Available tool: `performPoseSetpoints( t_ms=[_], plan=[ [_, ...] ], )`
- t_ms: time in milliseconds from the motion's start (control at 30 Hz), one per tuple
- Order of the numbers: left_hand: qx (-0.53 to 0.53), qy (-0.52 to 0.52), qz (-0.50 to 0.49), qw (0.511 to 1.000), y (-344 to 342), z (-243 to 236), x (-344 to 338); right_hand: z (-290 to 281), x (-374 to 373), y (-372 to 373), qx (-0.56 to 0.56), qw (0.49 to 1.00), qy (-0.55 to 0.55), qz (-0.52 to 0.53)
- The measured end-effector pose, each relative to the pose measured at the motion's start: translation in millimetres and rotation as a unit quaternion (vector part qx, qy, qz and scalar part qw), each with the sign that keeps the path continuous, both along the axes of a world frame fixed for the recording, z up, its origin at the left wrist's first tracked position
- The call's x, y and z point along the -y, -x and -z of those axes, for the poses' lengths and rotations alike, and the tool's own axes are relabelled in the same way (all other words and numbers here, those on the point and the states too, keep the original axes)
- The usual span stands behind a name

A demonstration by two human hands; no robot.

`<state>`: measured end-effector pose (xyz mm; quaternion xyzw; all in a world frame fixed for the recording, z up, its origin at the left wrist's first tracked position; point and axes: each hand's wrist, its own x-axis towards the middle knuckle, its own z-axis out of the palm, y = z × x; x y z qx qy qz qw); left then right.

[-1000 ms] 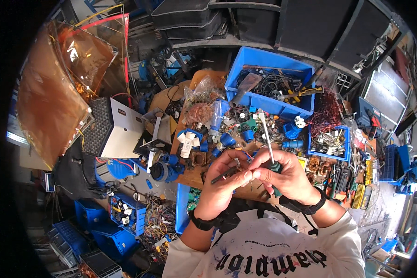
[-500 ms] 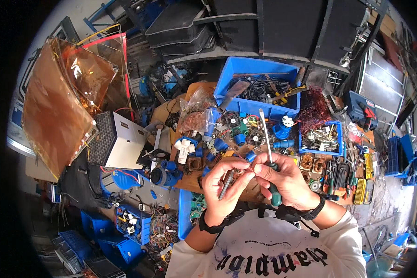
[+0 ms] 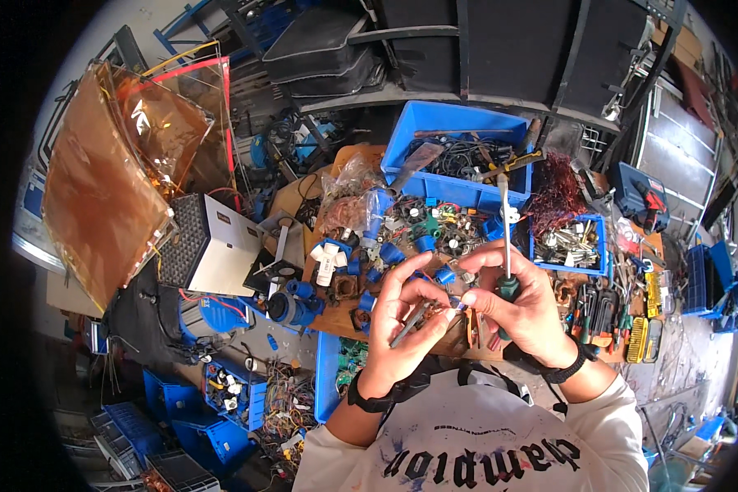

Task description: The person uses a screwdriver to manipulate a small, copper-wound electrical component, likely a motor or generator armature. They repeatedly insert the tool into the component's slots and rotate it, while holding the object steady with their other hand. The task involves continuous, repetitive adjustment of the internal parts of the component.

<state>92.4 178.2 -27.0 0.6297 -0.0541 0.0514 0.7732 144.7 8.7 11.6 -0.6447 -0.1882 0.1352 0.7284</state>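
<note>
My right hand point(image 3: 537, 316) holds a flat-blade screwdriver point(image 3: 507, 238) with a green handle, tucked between the fingers with its blade pointing up and away. The thumb of that hand reaches toward a tiny blue-and-white piece point(image 3: 461, 306) at the fingertips. My left hand point(image 3: 398, 336) is curled around a small coppery part with a dark grey metal strip point(image 3: 410, 325) lying across the palm; its exact kind is too small to make out. Both hands are close together above the near edge of the wooden table point(image 3: 336, 322), fingertips nearly meeting.
A blue crate point(image 3: 459, 187) of black cables stands behind the hands. Blue connectors point(image 3: 392, 254) and small parts litter the table. A smaller blue bin point(image 3: 567, 266) holds metal pieces. Pliers and other hand tools point(image 3: 599, 316) lie at right, with a white-sided box point(image 3: 221, 250) at left.
My right fingers have spread, and the screwdriver has shifted right and stands more upright. The fingertips have parted slightly, showing the tiny blue-and-white piece. My left hand still holds the coppery part.
</note>
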Motion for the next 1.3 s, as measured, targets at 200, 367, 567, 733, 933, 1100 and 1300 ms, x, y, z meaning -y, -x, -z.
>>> performPoseSetpoints(
  t_ms=[200, 367, 567, 733, 933, 1100, 1300],
  plan=[
    [-0.036, -0.018, 0.033, 0.999, -2.6, -5.5, -4.2, -5.1, -5.5, -10.6, 0.144, 0.983, 0.094, -0.060],
    [-0.046, 0.021, 0.080, 0.996, -5.3, 6.2, -10.9, 0.5, -14.1, -20.4, 0.240, 0.964, 0.076, -0.084],
    [-0.106, 0.076, 0.203, 0.970, -17.7, 10.2, -31.5, 3.8, -20.9, -27.1, 0.173, 0.977, 0.096, -0.082],
    [-0.142, 0.220, 0.215, 0.941, -27.5, 21.1, -33.1, 4.4, -27.1, -30.5, -0.005, 0.995, 0.085, -0.060],
    [-0.150, 0.315, 0.226, 0.909, -39.9, 42.3, -38.7, 21.6, -38.4, -31.4, 0.060, 0.993, 0.097, 0.034],
    [-0.109, 0.154, 0.162, 0.969, -45.6, 35.4, -40.7, 38.9, -43.3, -34.5, 0.122, 0.985, 0.079, 0.088],
    [-0.147, 0.219, 0.176, 0.948, -47.7, 32.1, -46.6, 44.0, -51.3, -34.5, 0.147, 0.981, 0.057, 0.111]
  ],
)
